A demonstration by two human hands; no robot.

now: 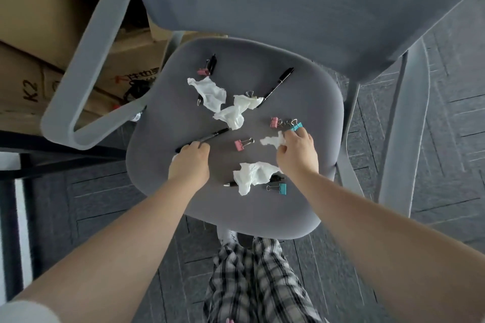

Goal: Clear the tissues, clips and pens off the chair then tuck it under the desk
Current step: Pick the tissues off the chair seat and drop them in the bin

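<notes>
Left hand [189, 160] curls onto the pen [203, 139] slanting toward the seat's [162, 102] left edge; right hand [298, 151] pinches a tissue [271, 140] near the right edge

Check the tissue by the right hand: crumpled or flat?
Crumpled: the tissue shows bunched folds, pinched at one end by the right hand.

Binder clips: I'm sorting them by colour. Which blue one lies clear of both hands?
The blue binder clip at the seat's front, beside the nearest tissue. The other blue clip touches the right hand.
</notes>
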